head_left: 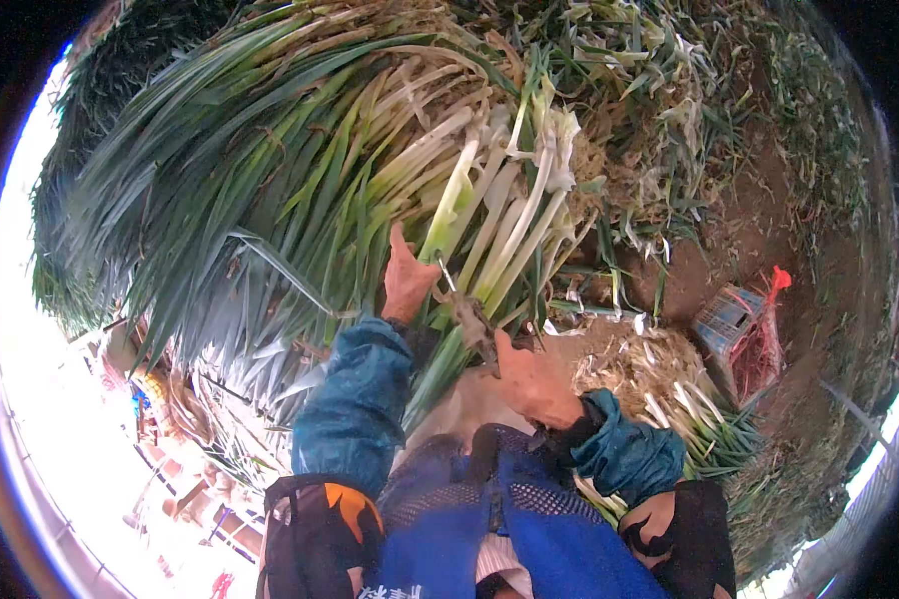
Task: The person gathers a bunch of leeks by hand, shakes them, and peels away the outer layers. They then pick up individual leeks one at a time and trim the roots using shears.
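A large pile of long green onions (pixel 260 170) lies before me, roots and white stems toward the upper right, dark leaves toward the left. My left hand (pixel 408 278) is closed around the lower part of a green onion (pixel 454 200) with a thick pale stem, its thumb at the stem's edge. Lower and to the right, my right hand (pixel 534 381) is closed on a muddy brown, limp-looking strip (pixel 472 321), which stretches up to my left thumb. A thin pale sliver shows at its upper end; I cannot tell what the strip is.
Peeled leaves and scraps (pixel 649 110) cover the ground at the upper right. A small bunch of trimmed green onions (pixel 704 429) lies to my right. Beyond it stands a blue-grey box (pixel 726 324) beside red netting (pixel 759 349). Bright clutter (pixel 185 499) fills the lower left.
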